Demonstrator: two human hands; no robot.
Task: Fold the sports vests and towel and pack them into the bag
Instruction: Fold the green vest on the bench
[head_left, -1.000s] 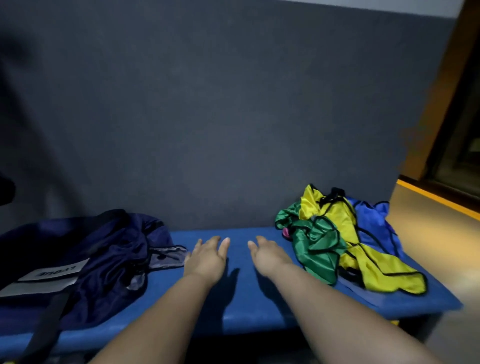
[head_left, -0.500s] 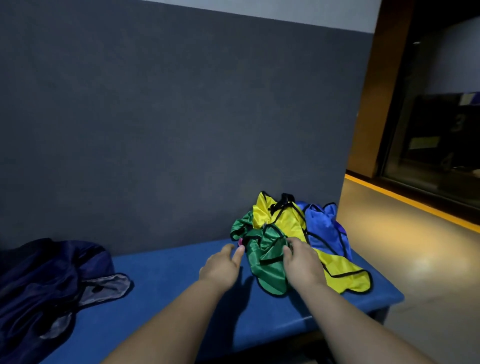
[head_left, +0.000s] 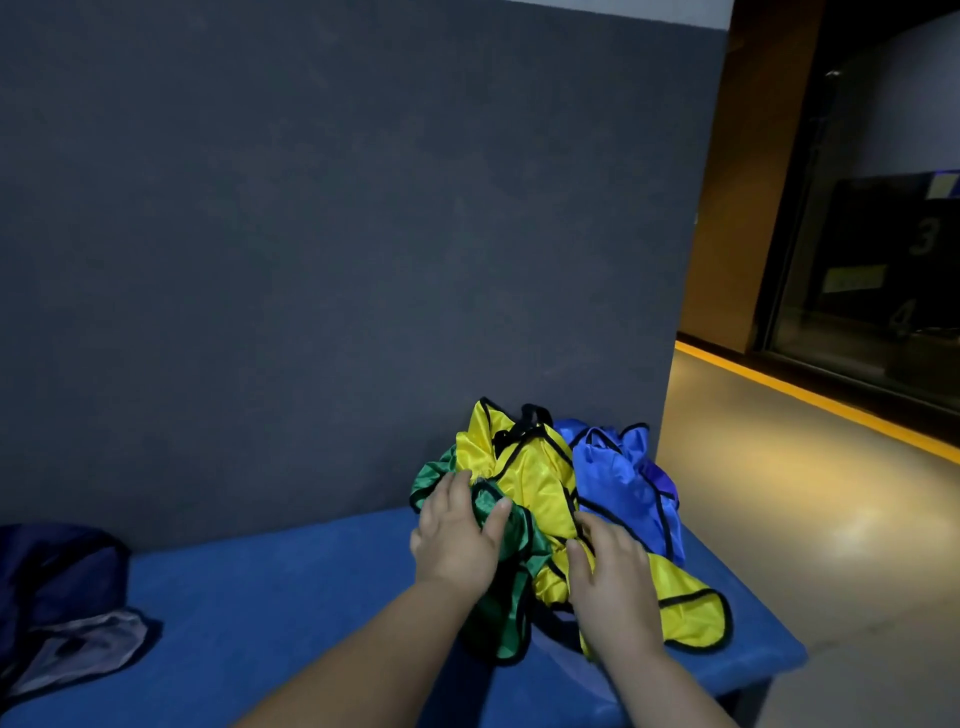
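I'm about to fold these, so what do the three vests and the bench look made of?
The green vest, yellow vest and blue vest: thin, glossy, black-trimmed synthetic, probably polyester satin, judging by the bright sheen and soft crumpling. The bench: matte blue top, possibly vinyl-covered padding; unclear.
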